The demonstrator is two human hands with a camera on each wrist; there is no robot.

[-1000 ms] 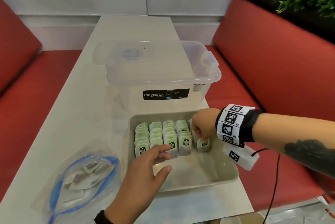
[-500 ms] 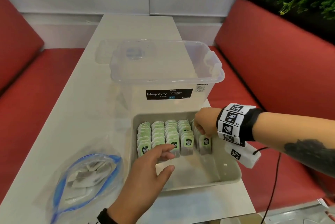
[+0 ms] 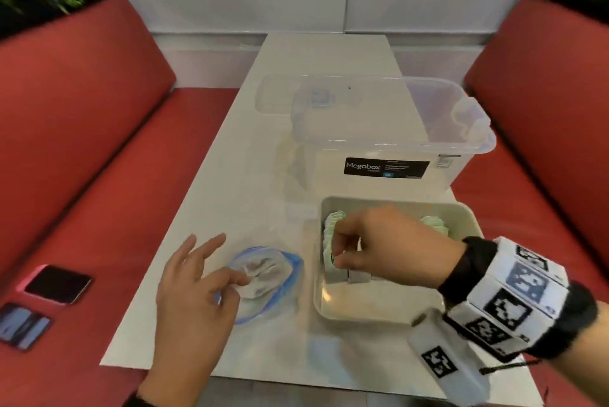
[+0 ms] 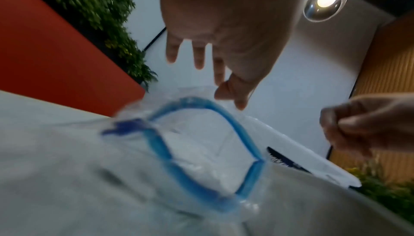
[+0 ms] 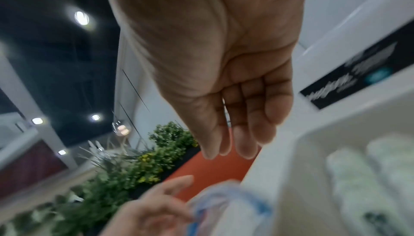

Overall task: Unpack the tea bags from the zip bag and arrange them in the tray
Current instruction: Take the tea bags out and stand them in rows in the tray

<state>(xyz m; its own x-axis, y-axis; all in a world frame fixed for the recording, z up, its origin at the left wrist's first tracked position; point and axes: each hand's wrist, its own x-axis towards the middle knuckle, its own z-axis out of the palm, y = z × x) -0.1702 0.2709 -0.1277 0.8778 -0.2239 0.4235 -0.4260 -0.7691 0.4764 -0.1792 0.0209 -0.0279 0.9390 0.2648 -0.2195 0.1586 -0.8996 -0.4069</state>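
**Zip bag open on the tabletop, tea bags lined up in the tray**

Head view: I see the zip bag (image 3: 263,278) lying on the white tabletop (image 3: 230,182), just left of the grey tray (image 3: 379,314), its blue zip rim gaping in a loop with pale packets inside. Green-and-white tea bags (image 3: 331,235) stand in rows at the tray's far end. My left hand (image 3: 194,294) has fingers spread, thumb and forefinger touching the bag's mouth. My right hand (image 3: 379,241) hovers over the rows, fingers curled; whether they pinch anything I cannot tell. A clear Megabox bin (image 3: 389,129) stands behind the tray.

Left wrist view: the blue rim stands wide open; my left grip is spread above it, holding nothing.

Right wrist view: blurred; the right fingers (image 5: 244,138) hang loosely bent over the tray wall, nothing visible between them.
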